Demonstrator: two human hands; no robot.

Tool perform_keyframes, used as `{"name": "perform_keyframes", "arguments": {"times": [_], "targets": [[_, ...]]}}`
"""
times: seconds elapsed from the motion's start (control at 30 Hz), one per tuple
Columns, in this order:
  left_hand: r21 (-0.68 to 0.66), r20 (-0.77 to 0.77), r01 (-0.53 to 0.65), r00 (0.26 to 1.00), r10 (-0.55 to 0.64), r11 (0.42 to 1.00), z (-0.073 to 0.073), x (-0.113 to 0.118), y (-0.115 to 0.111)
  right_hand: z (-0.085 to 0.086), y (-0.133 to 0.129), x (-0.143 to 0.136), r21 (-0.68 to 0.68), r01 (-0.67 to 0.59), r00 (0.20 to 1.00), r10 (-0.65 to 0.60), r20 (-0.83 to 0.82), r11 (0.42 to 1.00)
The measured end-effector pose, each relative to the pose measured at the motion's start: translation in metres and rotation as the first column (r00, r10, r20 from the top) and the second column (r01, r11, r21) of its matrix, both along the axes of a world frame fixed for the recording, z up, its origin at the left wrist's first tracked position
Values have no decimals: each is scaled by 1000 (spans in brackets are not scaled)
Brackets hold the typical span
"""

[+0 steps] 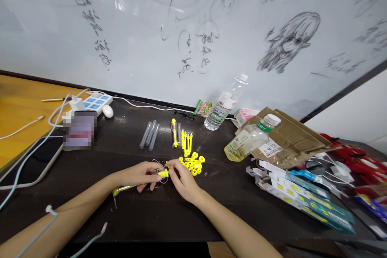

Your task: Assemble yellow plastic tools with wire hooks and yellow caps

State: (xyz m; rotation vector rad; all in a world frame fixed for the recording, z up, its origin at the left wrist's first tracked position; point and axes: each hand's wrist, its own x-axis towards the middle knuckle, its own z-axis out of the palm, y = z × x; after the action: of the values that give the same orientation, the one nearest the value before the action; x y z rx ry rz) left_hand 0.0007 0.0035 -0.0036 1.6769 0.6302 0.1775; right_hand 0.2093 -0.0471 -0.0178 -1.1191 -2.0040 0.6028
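My left hand (140, 174) is closed round a clear tube with yellow ends (124, 188), which lies slanted under its fingers. The fingers of my right hand (183, 181) pinch at the yellow cap (163, 173) on the tube's right end. A thin looped wire or cord (163, 181) shows around this cap; its exact hold is hidden by the fingertips. Just beyond my right hand lies a heap of small yellow caps (193, 164). Farther back are several yellow rods (186, 141), one yellow-ended tube (174, 133) and clear empty tubes (149, 135).
A phone (79, 130), a power strip (98, 102) and white cables are at the left. Toward the back right stand a water bottle (220, 107) and a tilted drink bottle (252, 139). Cardboard (290, 139) and an opened box (302, 197) lie at the right.
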Motion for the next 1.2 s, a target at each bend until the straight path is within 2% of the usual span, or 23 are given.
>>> {"name": "perform_keyframes", "arguments": {"times": [0.27, 0.5, 1.2], "targets": [[-11, 13, 1, 1000, -1, 1000, -1, 0, 0, 1, 0, 2, -6, -30, 1000, 30, -8, 1000], [-12, 1, -3, 1000, 3, 1000, 0, 0, -1, 0, 1, 0, -63, -12, 1000, 12, 2, 998], [-5, 0, 3, 1000, -3, 1000, 0, 0, -1, 4, 1, 0, 21, -50, 999, 50, 15, 999]]}}
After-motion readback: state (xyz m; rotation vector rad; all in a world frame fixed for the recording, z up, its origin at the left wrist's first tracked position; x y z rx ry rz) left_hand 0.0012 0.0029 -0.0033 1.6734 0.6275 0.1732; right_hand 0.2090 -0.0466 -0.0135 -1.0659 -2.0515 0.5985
